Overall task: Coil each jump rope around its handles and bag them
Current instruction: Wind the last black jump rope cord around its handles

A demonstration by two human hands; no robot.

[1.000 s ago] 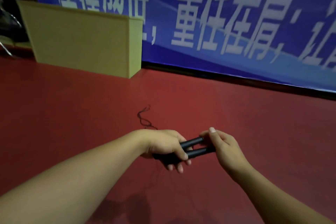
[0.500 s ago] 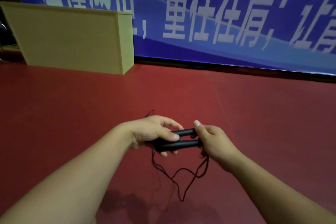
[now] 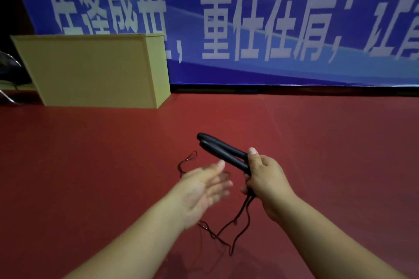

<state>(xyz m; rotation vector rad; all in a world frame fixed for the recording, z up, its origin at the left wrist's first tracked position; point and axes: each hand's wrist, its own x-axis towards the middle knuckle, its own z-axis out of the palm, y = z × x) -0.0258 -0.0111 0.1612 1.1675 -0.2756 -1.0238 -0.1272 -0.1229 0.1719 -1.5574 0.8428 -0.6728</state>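
Two black jump rope handles (image 3: 221, 150) lie side by side, pointing up and to the left, with my right hand (image 3: 264, 176) shut around their lower ends. A thin dark rope (image 3: 238, 226) hangs from below that hand and loops down toward the red floor. Another stretch of the rope (image 3: 187, 162) curls on the floor to the left. My left hand (image 3: 204, 190) is off the handles, just left of them, palm up with fingers spread and blurred. No bag is visible.
Red floor (image 3: 90, 165) spreads all around. A yellow box-like stand (image 3: 95, 70) sits at the back left. A blue banner with white characters (image 3: 249, 25) covers the back wall. A chair leg (image 3: 8, 97) shows at the far left edge.
My left hand has let go of the handles and opened beside them. My right hand now holds both handles alone, tilted up to the left. The rope hangs lower.
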